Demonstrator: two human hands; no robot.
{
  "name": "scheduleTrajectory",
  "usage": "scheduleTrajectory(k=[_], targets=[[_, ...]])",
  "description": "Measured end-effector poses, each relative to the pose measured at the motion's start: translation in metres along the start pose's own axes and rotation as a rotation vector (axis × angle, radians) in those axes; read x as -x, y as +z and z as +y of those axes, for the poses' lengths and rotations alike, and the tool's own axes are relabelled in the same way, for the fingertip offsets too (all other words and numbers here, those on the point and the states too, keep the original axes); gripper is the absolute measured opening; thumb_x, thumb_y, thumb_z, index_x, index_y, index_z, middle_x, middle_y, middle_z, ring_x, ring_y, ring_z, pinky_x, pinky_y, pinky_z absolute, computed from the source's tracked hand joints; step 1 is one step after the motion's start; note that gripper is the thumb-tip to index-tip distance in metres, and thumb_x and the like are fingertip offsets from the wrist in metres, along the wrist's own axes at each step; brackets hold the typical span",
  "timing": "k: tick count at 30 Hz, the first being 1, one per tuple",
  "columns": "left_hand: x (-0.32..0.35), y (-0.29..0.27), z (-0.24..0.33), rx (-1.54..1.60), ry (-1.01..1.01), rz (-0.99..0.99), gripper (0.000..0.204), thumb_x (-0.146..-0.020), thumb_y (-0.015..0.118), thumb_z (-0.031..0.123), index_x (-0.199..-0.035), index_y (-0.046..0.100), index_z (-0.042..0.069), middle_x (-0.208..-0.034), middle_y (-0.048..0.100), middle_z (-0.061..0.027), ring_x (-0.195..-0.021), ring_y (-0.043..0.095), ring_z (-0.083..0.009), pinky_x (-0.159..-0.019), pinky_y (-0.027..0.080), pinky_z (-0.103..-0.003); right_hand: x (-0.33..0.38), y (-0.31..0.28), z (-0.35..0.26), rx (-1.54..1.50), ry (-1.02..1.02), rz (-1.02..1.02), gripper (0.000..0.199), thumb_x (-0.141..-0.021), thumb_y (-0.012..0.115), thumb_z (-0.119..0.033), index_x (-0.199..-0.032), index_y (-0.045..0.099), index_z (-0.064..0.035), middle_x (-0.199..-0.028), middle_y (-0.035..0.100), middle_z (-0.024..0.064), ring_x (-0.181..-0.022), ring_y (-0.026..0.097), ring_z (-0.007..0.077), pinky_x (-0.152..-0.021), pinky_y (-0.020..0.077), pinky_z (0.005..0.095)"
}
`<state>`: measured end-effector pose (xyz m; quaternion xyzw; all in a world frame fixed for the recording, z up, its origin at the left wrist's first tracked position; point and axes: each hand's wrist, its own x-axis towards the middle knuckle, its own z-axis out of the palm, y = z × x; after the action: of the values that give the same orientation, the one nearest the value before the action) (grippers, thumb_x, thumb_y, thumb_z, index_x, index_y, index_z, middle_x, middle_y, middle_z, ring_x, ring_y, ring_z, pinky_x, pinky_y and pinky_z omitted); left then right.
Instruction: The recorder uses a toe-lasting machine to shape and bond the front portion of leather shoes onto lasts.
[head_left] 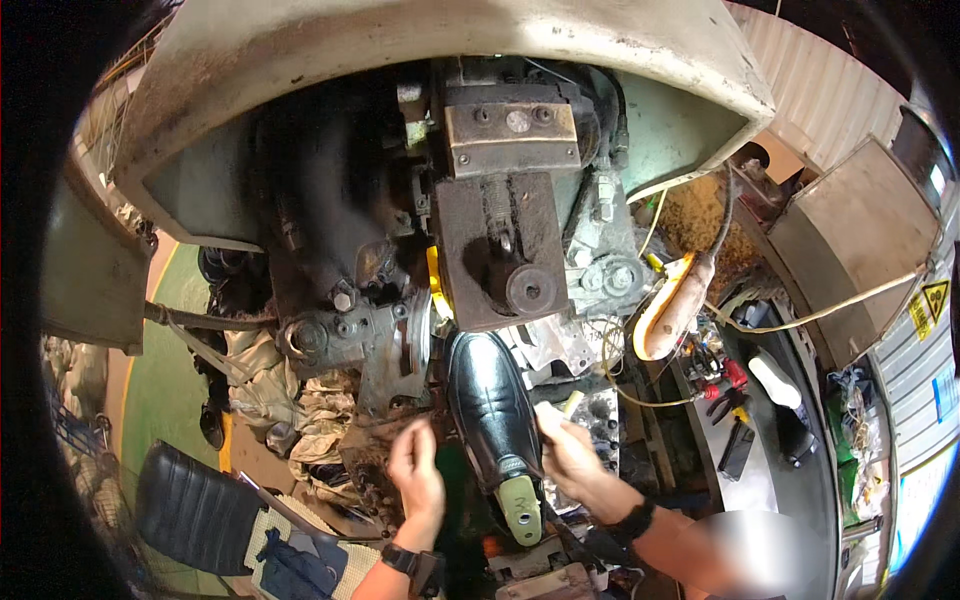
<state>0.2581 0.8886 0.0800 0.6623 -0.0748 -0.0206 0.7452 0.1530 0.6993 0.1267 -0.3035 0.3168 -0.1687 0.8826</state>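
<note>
A glossy black leather shoe (490, 400) rests toe-up-the-frame under the machine head, on a pale green last (519, 508) whose heel end sticks out toward me. My left hand (416, 478) is just left of the shoe, apart from it. Its fingers are loosely bent, with nothing visible in them. To the right of the shoe, my right hand (578, 462) is closed, thumb and fingers pinched together. A small whitish piece (548, 418) shows at its fingertips, beside the shoe's edge; its kind I cannot make out.
Above the shoe hangs the machine's dark metal block (500, 240), under a large pale hood (450, 30). A lit work lamp (670, 310) dangles at the right. Pliers (730, 403) and a white-and-black shoe (780, 400) lie on the right-hand bench. A black padded chair (195, 505) stands left.
</note>
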Motion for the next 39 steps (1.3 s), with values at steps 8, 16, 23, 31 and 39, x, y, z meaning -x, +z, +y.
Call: scheduleTrajectory(k=[8,16,23,31,39], targets=[[-0.006,-0.172,-0.118,-0.601,0.077,-0.109,0.046,-0.099,0.052,0.021,-0.138,0.043,-0.001,-0.158,0.032,-0.0214,-0.147,0.027,-0.0394,-0.120,0.021,-0.048,0.060,-0.119,-0.075,0.237,-0.064,0.260,0.032,-0.103,0.059,-0.022,-0.123,0.052,0.0021,-0.109,0.068,0.0207,-0.093,0.071,0.0280,-0.087,0.0590,0.0418],[-0.003,-0.168,-0.138,-0.676,0.213,-0.363,0.038,-0.098,0.056,0.026,-0.126,0.051,0.000,-0.156,0.035,-0.0226,-0.151,0.019,-0.0416,-0.121,0.014,-0.053,0.059,-0.115,-0.058,0.241,-0.044,0.199,0.036,-0.101,0.062,-0.023,-0.117,0.052,0.0075,-0.110,0.068,0.0212,-0.095,0.070,0.0288,-0.089,0.0571,0.0434],[-0.015,-0.163,-0.074,-0.505,0.186,0.127,0.039,-0.103,0.056,0.013,-0.138,0.050,-0.001,-0.134,0.056,-0.0136,-0.120,0.055,-0.0230,-0.101,0.044,-0.034,0.091,-0.118,-0.072,0.590,-0.194,0.238,0.035,-0.097,0.066,-0.017,-0.122,0.058,0.0054,-0.101,0.073,0.0145,-0.083,0.070,0.0173,-0.079,0.0576,0.0316],[0.051,-0.030,0.063,0.095,0.056,-0.296,0.040,-0.099,0.060,0.007,-0.137,0.050,-0.001,-0.126,0.064,-0.0142,-0.119,0.059,-0.0196,-0.106,0.043,-0.033,0.067,-0.116,-0.036,1.047,-0.452,0.087,0.024,-0.095,0.070,-0.016,-0.095,0.065,0.0076,-0.086,0.071,0.0052,-0.081,0.060,0.0067,-0.069,0.0510,0.0260],[0.114,0.071,0.114,-0.548,0.379,-0.161,0.110,-0.074,0.084,0.011,-0.155,0.011,-0.005,-0.144,0.042,-0.0293,-0.136,0.042,-0.0375,-0.116,0.032,-0.042,0.062,-0.108,-0.022,1.349,-0.729,-0.007,0.026,-0.090,0.073,-0.022,-0.085,0.067,0.0019,-0.075,0.071,0.0199,-0.069,0.073,0.0332,-0.061,0.0557,0.0395]])
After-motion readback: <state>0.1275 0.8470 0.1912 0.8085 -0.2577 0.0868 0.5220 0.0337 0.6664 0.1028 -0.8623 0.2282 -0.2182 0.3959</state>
